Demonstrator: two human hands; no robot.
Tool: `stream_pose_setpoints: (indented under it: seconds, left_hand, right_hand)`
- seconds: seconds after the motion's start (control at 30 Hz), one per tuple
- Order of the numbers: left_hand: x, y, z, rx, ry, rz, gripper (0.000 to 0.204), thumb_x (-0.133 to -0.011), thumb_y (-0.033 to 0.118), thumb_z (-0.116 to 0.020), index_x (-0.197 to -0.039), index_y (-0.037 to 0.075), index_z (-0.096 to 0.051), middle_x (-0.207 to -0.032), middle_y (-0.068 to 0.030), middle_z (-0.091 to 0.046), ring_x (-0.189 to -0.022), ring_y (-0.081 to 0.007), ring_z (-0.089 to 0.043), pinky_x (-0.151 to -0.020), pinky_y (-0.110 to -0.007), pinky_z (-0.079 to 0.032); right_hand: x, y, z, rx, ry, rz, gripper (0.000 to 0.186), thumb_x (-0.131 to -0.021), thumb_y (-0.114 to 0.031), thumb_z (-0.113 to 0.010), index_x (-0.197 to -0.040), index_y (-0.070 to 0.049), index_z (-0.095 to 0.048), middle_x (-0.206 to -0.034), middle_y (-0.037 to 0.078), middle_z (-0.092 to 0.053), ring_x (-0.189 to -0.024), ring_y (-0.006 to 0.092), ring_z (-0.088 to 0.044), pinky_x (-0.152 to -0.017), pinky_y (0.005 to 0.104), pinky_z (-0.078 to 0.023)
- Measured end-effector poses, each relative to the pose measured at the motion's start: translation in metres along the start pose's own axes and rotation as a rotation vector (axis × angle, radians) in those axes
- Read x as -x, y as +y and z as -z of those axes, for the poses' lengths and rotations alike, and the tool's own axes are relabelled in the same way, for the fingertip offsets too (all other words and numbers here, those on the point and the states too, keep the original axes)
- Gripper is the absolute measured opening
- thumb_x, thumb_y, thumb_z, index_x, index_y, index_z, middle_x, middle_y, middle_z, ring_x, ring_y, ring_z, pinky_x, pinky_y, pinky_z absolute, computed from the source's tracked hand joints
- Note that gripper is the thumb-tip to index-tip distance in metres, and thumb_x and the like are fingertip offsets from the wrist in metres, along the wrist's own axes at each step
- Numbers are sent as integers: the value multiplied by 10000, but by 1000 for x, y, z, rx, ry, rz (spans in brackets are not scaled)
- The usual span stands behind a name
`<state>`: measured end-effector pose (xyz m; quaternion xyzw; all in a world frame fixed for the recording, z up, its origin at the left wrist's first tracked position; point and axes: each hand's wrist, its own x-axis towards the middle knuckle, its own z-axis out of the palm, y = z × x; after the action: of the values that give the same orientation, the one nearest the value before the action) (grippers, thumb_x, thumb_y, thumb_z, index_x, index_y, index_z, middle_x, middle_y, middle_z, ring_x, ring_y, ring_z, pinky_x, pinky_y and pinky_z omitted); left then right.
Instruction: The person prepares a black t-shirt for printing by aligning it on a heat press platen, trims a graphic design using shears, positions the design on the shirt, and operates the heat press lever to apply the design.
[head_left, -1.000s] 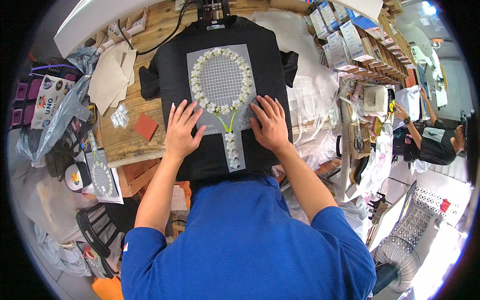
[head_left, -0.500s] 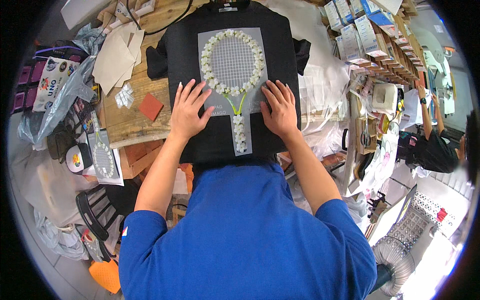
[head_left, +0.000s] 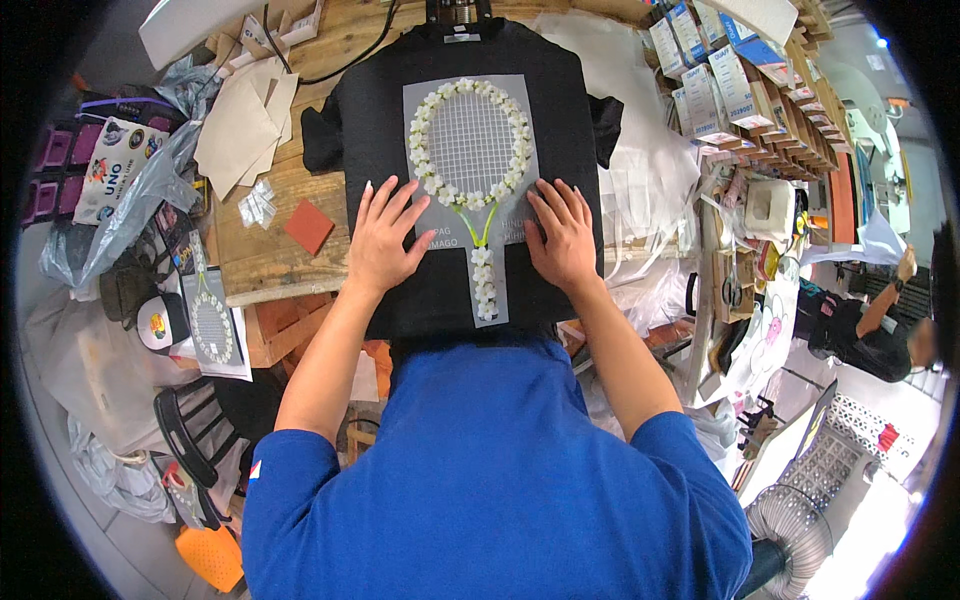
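A black T-shirt [head_left: 372, 120] lies spread out before me at the table's edge, its collar at the far end. On its front is a translucent grey sheet [head_left: 418, 110] with a picture of a racket [head_left: 470, 140] ringed in white flowers, with green stems and a flowered handle. My left hand [head_left: 385, 240] rests flat at the sheet's left edge, fingers spread. At its right edge my right hand [head_left: 562, 235] lies the same way, fingers stretched out. Neither hand grips anything. Both sit beside the racket's lower head and stems.
On the wooden table [head_left: 250, 270] at left lie a reddish-brown square [head_left: 310, 227], small clear pieces [head_left: 257, 204] and beige sheets [head_left: 240, 125]. A printed racket picture [head_left: 213, 325] hangs left. Boxes [head_left: 735, 85] stand at right, and another person [head_left: 870, 330] holds a white sheet.
The shirt and both hands appear slightly lower in the view, their places relative to each other much the same. At far right, the other person has moved and a white sheet is lifted.
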<state>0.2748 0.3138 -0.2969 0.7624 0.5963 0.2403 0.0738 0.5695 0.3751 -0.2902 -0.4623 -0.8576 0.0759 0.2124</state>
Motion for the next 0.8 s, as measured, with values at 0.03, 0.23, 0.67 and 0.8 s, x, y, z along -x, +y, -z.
stream_pose_setpoints:
  seconds: [0.03,0.23,0.67,0.8]
  left_hand:
    - [-1,1,1,6,0,5,467,-841,272,-744,-1275,126,-654,-1449,-79,-532,-1410,-339,-400,-1188,-542,-254]
    - [-1,3,2,9,28,-8,462,-824,278,-765,-1243,113,-662,-1408,-82,-555,-1395,-339,-413,-1175,-553,-273]
    - [-1,1,2,12,21,-9,472,-816,291,-773,-1243,120,-667,-1412,-82,-554,-1398,-335,-411,-1182,-555,-260]
    - [-1,1,3,11,20,-15,479,-810,289,-776,-1245,122,-666,-1413,-84,-554,-1397,-339,-410,-1179,-558,-264]
  right_hand:
    - [0,0,0,2,0,-1,395,-881,-188,-647,-1259,-74,-632,-1390,106,-569,-1352,334,-459,-1164,508,-301]
    - [0,0,-1,2,-6,-2,398,-877,-182,-645,-1259,-71,-631,-1389,108,-568,-1351,336,-460,-1163,508,-304]
    - [0,2,-2,-3,-16,-9,416,-868,-172,-639,-1272,-71,-621,-1399,113,-555,-1357,333,-453,-1176,504,-286]
    - [0,1,0,-3,-23,-6,415,-866,-167,-640,-1269,-69,-621,-1394,114,-560,-1354,340,-455,-1172,510,-290]
